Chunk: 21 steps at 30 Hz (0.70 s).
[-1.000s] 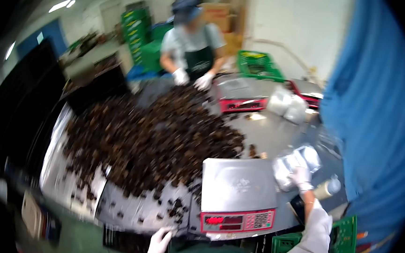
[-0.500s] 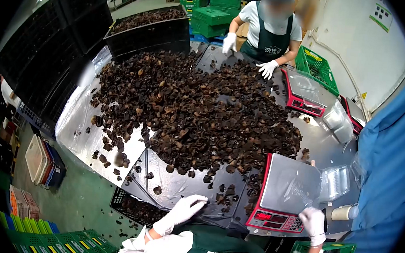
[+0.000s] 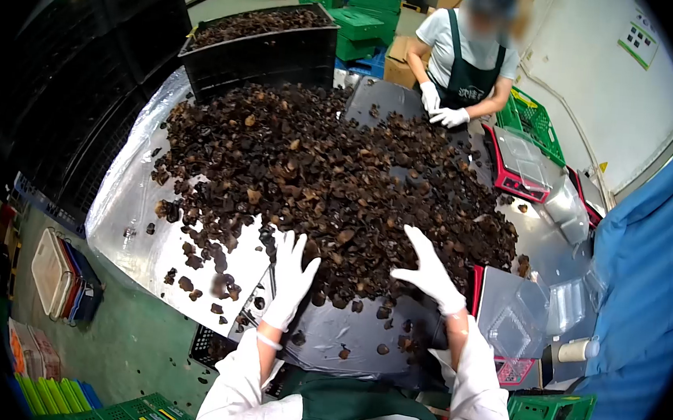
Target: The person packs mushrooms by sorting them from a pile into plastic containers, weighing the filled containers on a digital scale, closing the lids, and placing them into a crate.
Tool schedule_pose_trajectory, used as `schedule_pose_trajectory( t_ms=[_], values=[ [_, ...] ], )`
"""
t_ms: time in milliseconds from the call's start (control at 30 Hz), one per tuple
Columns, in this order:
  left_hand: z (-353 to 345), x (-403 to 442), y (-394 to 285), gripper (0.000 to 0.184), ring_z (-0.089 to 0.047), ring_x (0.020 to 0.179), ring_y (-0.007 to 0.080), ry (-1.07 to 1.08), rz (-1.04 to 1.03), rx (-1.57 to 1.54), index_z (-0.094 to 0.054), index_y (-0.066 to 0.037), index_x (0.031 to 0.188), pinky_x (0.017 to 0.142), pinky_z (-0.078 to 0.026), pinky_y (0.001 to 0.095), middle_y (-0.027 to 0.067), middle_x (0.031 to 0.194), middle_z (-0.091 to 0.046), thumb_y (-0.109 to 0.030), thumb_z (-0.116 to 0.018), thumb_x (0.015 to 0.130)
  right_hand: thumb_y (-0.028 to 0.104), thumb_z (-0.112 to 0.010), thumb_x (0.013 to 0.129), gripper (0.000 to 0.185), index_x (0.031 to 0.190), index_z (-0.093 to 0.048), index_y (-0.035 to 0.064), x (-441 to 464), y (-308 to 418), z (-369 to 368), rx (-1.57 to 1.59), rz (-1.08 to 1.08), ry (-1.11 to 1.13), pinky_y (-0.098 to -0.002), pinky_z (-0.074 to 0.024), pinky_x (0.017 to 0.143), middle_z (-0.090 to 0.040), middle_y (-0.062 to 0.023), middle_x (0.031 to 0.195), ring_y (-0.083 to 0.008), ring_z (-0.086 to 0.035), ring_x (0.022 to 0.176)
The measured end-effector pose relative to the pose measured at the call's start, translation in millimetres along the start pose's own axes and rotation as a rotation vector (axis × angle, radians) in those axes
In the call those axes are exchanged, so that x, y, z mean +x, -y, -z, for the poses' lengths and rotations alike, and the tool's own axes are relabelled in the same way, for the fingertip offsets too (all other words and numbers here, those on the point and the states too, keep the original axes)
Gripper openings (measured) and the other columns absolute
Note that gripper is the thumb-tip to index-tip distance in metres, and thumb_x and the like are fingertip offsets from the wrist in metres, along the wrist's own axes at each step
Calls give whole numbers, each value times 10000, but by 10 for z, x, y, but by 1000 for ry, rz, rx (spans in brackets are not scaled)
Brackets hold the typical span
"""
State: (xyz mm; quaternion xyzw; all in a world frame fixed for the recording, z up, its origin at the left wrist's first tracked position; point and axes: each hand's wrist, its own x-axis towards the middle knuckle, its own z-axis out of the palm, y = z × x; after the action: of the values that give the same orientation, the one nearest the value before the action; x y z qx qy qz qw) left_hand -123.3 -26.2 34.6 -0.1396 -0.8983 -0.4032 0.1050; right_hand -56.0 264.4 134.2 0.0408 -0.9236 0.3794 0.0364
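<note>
A wide heap of dark brown wood ear mushrooms covers the middle of the metal table. At its near edge, my left hand in a white glove is open, fingers spread, over the front left of the heap. My right hand, also gloved in white, is open at the heap's front right, thumb held apart from the fingers. Neither hand holds anything; whether the fingertips touch the mushrooms I cannot tell. To the right of my right hand, a red scale carries a clear plastic box.
Across the table a co-worker has both gloved hands near the heap's far edge, beside another red scale. A black crate full of mushrooms stands at the back left. Clear boxes and a white roll lie right.
Both my hands have moved forward to the heap, the right one leaving the near scale's keypad side. A clear box now sits on that scale. The co-worker's hands have come together.
</note>
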Motion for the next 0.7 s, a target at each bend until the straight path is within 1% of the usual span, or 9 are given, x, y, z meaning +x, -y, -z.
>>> schedule_pose_trajectory(
  t_ms=[33,133,167,233,333,433,500,567,700],
  values=[
    [-71,117,33,598,-274,1349,432,0,5,9,-469,-90,1351,1127,-209,484,227,1447,-346,-290,-670,825,355,-818,675,1006,1474,-258,111,249,-30,-160,-16,12,15,-412,-227,1132,-212,-231,1508,-355,-221,1401],
    [-280,421,160,609,-308,1312,476,-37,-56,196,-464,-114,1365,1091,-214,564,234,1436,-362,-390,-628,847,420,-850,601,1111,1489,-224,190,827,-87,-526,-109,-18,22,-460,-255,1114,-95,-272,1521,-431,-183,1392],
    [-318,497,171,602,-306,1323,453,20,-15,233,-455,-131,1375,1084,-219,569,219,1446,-356,-433,-580,870,442,-859,576,1138,1490,-221,211,969,-119,-620,-158,-31,19,-472,-264,1109,-69,-277,1523,-451,-175,1387],
    [-410,580,166,595,-305,1335,421,78,38,182,-440,-154,1387,1079,-224,568,199,1458,-348,-464,-536,888,497,-857,543,1160,1485,-238,228,1137,-278,-823,-244,-42,-8,-491,-286,1094,-95,-285,1517,-479,-219,1360],
    [-528,560,94,614,-348,1311,390,171,-5,222,-414,-181,1405,1060,-273,529,184,1438,-382,-490,-520,885,575,-829,528,1132,1467,-288,250,1163,-283,-964,-236,-99,140,-508,-336,1059,-193,-290,1489,-496,-324,1299],
    [-551,424,-35,633,-433,1226,368,142,-137,142,-416,-174,1401,1000,-348,485,167,1377,-455,-479,-551,863,491,-816,594,935,1392,-424,204,935,-191,-1003,-237,-40,149,-454,-391,1030,-342,-221,1426,-425,-414,1256],
    [-557,307,-139,655,-493,1133,375,153,-175,195,-419,-145,1395,923,-408,451,230,1279,-505,-450,-589,841,430,-805,629,820,1321,-486,127,747,-195,-948,-231,8,127,-427,-422,998,-412,-179,1364,-379,-467,1208],
    [-504,239,-278,669,-500,1116,369,198,-187,121,-416,-147,1399,920,-411,440,234,1248,-515,-439,-608,828,379,-793,661,716,1240,-525,55,566,-209,-891,-281,41,133,-400,-447,967,-452,-148,1322,-334,-491,1187],
    [-456,97,-455,633,-527,1044,311,202,-330,109,-445,-142,1374,856,-433,412,157,1197,-538,-363,-637,813,329,-766,698,621,1253,-550,152,161,-151,-824,-321,102,36,-394,-496,892,-479,-95,1294,-303,-523,1136]
  ],
)
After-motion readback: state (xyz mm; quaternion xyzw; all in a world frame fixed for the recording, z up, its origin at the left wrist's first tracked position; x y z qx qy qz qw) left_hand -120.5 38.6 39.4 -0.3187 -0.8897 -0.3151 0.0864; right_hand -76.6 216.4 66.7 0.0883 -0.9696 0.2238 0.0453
